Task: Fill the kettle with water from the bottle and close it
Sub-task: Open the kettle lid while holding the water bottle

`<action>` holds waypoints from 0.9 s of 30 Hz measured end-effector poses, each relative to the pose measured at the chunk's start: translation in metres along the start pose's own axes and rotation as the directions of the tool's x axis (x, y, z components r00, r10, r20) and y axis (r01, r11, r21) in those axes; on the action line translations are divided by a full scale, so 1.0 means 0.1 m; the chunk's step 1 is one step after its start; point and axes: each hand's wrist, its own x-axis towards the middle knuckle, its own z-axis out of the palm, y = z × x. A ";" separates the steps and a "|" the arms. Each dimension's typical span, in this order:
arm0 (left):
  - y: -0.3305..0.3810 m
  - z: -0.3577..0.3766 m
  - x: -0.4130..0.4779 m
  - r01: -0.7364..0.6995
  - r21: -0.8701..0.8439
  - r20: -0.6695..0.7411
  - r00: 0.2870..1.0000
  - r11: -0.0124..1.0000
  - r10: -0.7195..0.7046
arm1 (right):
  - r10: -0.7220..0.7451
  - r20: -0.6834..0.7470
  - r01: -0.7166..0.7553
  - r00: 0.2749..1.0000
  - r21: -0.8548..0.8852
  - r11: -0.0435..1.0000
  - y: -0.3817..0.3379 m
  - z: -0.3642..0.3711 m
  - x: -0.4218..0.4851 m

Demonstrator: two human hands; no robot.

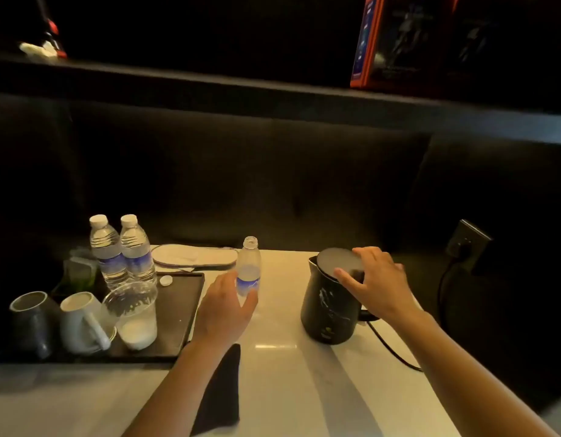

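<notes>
The left hand (224, 305) is wrapped loosely around the low part of the open bottle (248, 269). The fingers curl on its right side, but I cannot tell if the grip is tight or just touching. The bottle stands up on the bench (285, 373) with no cap and looks almost empty. Its small white cap (165, 280) lies to the left on the black tray (178, 313).

The right hand (372, 283) lies flat and spread over the kettle (331, 298), fingers on the lid (337, 261), which looks shut or nearly shut. It presses more than it holds.

What could go wrong? If the lid is not pushed all the way down, it may pop up. A hard push could slide the kettle, because its cord (392, 348) trails off to the right. The light bottle could tip over if the left hand bumps it, and spill the last drops. The 2 full bottles (123, 250) and the cups (83, 320) sit close on the left, so a wide swing could knock them.
</notes>
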 end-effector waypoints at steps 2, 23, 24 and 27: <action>-0.06 0.09 0.14 0.076 -0.017 -0.007 0.997 0.997 -0.077 | 0.034 0.083 -0.029 0.996 -0.052 0.998 0.03 0.11 0.09; -0.01 0.83 0.23 0.211 -0.435 0.043 0.976 0.875 -0.213 | -0.007 0.192 -0.101 0.981 0.546 0.832 0.48 0.29 0.12; 0.01 0.84 0.16 0.210 -0.439 0.041 0.976 0.874 -0.214 | 0.039 0.201 -0.161 0.979 0.638 0.753 0.54 0.29 0.09; 0.13 0.84 -0.03 0.215 -0.435 0.016 0.973 0.874 -0.232 | 0.200 0.301 -0.361 0.932 0.745 0.561 0.72 0.35 0.04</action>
